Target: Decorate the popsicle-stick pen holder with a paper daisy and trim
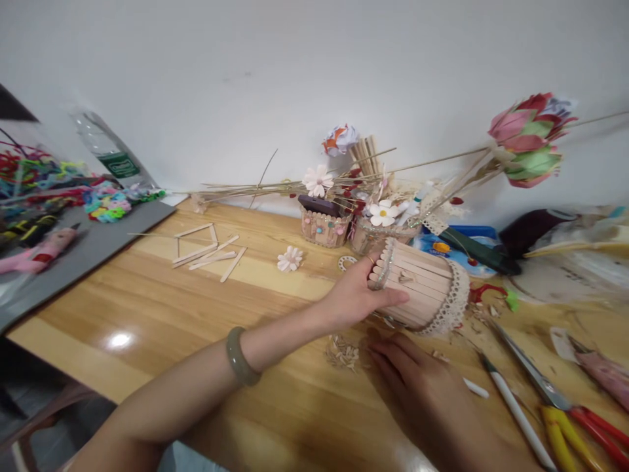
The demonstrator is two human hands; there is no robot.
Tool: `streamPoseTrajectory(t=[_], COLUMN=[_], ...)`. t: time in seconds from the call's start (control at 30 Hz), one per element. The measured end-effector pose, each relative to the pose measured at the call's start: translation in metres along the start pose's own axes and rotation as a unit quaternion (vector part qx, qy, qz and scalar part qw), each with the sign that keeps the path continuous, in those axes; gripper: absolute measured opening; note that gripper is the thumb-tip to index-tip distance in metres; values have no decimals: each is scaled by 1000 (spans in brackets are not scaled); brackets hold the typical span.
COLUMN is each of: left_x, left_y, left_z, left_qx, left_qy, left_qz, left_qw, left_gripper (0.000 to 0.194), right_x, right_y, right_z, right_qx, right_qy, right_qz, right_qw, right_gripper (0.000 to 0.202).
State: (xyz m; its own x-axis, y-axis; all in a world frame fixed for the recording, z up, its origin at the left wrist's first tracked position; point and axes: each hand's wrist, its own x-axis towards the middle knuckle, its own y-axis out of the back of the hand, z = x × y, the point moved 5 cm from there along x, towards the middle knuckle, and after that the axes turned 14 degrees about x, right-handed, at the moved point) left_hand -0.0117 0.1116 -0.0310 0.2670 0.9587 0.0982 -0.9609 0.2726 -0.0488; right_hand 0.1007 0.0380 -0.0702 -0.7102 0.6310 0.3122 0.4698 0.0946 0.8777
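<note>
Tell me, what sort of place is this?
Probably a home craft table: loose wooden sticks, scissors and paper flowers lie around a stick-built holder gripped by the left hand.

The left hand (354,295), with a greenish stone bangle (240,357) on its wrist, grips a cylindrical holder of pale wooden craft sticks (421,288) trimmed with cream lace, lying tilted on its side on the glossy wooden table (147,314). The right hand (417,380) rests flat on the table just below it, beside a small heap of wood shavings (343,354). Loose flat wooden sticks (206,252) and a pale paper flower (289,259) lie farther left. Yellow-and-red-handled scissors (555,393) and a white pen-like tool (515,410) lie to the right.
</note>
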Motion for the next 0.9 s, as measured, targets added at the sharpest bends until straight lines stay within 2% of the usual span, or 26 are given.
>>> streamPoseTrajectory(t=[0.23,0.43,0.7,0.9], left_x=[0,0,-1,0], left_y=[0,0,-1,-1], left_z=[-2,-2,0,0], left_qx=[-6,-3,12,6], left_qy=[-1,-8,-2,-3], left_qz=[-5,-3,1,-6], left_qw=[1000,1000,1000,1000], left_gripper=[56,59,58,58], right_x=[1,2,15,15], right_y=[1,0,1,3], right_z=[-2,-4,-9,-5], right_qx=[-22,-34,9,49], right_qy=[19,30,-46,-72], right_qz=[11,-7,25,35], right_qw=[1000,999,999,996], right_gripper=[24,28,25,24])
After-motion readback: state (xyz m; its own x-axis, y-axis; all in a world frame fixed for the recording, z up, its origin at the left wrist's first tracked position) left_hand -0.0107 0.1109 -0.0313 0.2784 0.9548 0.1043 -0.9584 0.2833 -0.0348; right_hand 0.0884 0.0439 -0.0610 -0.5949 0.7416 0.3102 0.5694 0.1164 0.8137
